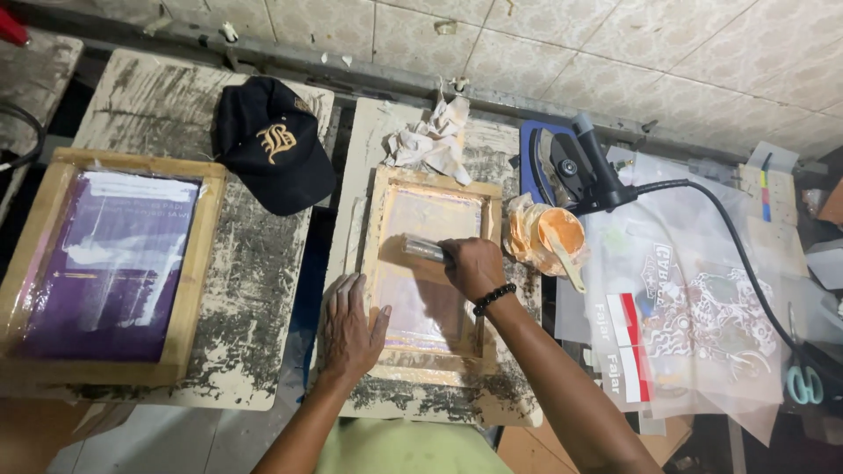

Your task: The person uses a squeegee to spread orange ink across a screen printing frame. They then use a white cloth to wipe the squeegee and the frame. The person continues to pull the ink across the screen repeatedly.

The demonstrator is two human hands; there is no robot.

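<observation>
Wooden and pale, the small printing frame (430,272) lies flat on a paint-crusted board (351,263) in the middle of the desk, and both hands are on it. The left hand (351,329) is spread open, palm down, fingers splayed over the frame's lower left edge, pinning it rather than gripping anything. The right hand (472,266), with a black bead bracelet (493,298) at the wrist, is closed around a squeegee (428,249) whose blade lies across the mesh in the upper half of the frame. Judging by that position, the pull of ink is partway: the mesh below the blade looks orange-tinted and the lower stretch remains to be covered, though how much ink has gone through cannot be told from here. Just beside the frame on the right sits a tub of orange ink (549,237) with a stirring stick in it. A crumpled rag (435,140) lies above the frame. Further left, a larger frame with a purple screen (110,263) rests untouched, with a black cap (272,145) near it. To the right lie clear printed film sheets (694,307), a black heat gun (588,167) and scissors (803,384).
</observation>
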